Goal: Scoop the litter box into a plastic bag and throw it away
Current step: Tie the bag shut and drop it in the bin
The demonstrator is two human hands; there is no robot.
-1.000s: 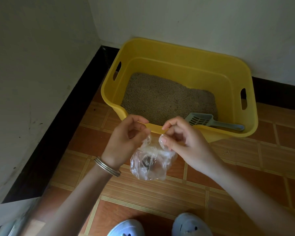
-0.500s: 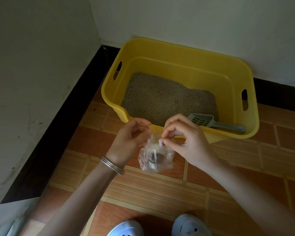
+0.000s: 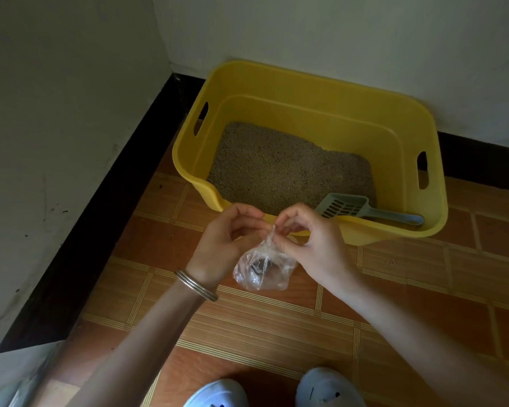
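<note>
— Bag (image 3: pixel 262 270) location?
— Mid-frame, hanging below the fingers, at 6 o'clock of the box (image 3: pixel 306 83). Clear plastic, dark lump inside.
— Grip?
— Pinched at the twisted neck from both sides: left hand (image 3: pixel 227 239) at 9 o'clock, thumb & fingers curled onto it; right hand (image 3: pixel 315 245) at 3 o'clock, fingers bunched tight on it.
— Box?
— Yellow, at 12 o'clock, tucked into the wall (image 3: pixel 56 113) corner on tiled floor (image 3: pixel 423 274). Grey litter (image 3: pixel 276 168) inside.
— Scoop (image 3: pixel 365 208)?
— Grey, lying in the box at approx. 4 o'clock, handle toward 3, along the near rim. Untouched.
— Else?
— Two bangles (image 3: pixel 196 284) on left wrist; white shoes (image 3: pixel 218 395) at 6 o'clock, btm edge.
</note>
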